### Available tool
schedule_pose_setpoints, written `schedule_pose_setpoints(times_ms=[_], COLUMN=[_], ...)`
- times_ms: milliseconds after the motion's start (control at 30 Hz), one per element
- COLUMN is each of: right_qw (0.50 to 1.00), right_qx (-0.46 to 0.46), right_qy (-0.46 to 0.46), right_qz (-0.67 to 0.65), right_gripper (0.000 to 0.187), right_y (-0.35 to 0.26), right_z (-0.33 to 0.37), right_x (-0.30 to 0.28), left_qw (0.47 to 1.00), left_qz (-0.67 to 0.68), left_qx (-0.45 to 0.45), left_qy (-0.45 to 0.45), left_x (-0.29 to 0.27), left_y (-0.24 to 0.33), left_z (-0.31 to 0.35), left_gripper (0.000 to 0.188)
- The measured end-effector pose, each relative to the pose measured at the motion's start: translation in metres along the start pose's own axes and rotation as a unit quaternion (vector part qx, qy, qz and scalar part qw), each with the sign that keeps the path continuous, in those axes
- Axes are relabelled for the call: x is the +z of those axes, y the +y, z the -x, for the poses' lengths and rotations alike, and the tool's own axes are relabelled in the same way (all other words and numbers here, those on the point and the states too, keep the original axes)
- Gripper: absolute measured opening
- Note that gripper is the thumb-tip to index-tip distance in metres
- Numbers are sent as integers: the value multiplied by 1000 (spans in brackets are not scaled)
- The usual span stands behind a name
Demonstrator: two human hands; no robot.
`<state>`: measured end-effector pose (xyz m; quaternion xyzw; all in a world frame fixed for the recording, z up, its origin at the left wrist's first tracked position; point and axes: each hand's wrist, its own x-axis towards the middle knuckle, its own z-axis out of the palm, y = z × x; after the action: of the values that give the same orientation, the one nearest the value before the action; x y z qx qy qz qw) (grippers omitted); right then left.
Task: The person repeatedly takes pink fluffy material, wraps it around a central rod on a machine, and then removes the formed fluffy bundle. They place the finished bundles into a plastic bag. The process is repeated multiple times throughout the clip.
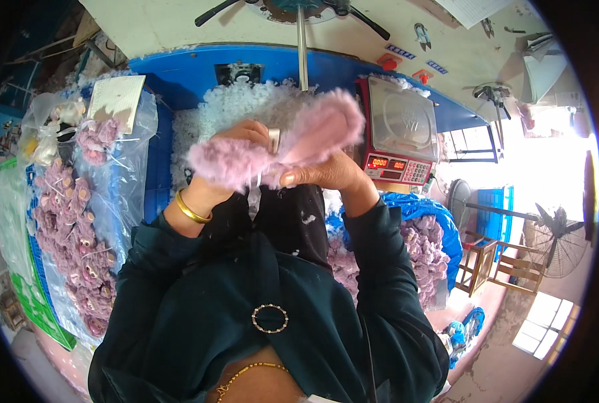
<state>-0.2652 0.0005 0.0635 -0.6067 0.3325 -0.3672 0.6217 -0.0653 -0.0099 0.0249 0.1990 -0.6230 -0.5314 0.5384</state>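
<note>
A fluffy pink plush toy piece with a long ear is held between my two hands, above my lap. My left hand grips it from the left; its curled fingers show beyond the far side of the fur. My right hand has hold of the right part, the thumb pressed on the fur below the ear. A small pale tag stands up from the piece between the hands. The ear's smooth inner side faces up. Part of both hands is hidden by the fur.
White fluffy stuffing lies in the blue-edged tray ahead, under a metal tube. A red digital scale stands at right. Pink plush pieces pile up at left; more fill a blue bag at right. A fan stands farther right.
</note>
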Motion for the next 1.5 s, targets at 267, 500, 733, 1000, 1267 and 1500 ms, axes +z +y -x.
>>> schedule_pose_setpoints(times_ms=[267, 500, 733, 1000, 1267, 1500], right_qw=[989, 997, 978, 976, 898, 900], right_qx=[70, 63, -173, 107, -99, -65], right_qy=[-49, -52, 26, -94, 169, 243], right_qz=[-117, 11, -114, -168, 393, 355], right_gripper=[20, 30, 57, 22, 29, 33], right_y=[-8, 3, 46, 15, -22, -13], right_z=[8, 1, 11, 0, -35, -54], right_x=[-5, -6, -8, -19, -46, -41], left_qw=[979, 958, 896, 908, 992, 997], left_qz=[-125, -72, 152, 238, -123, 56], left_qx=[-124, -242, -415, -340, -4, -41], left_qy=[-105, -139, -54, -63, 39, 26], left_x=[-4, -14, -4, -6, -7, -26], left_y=[28, 24, 33, -7, -34, -88], left_z=[-16, -14, -14, -5, -71, -88], left_gripper=[20, 40, 44, 11, 20, 25])
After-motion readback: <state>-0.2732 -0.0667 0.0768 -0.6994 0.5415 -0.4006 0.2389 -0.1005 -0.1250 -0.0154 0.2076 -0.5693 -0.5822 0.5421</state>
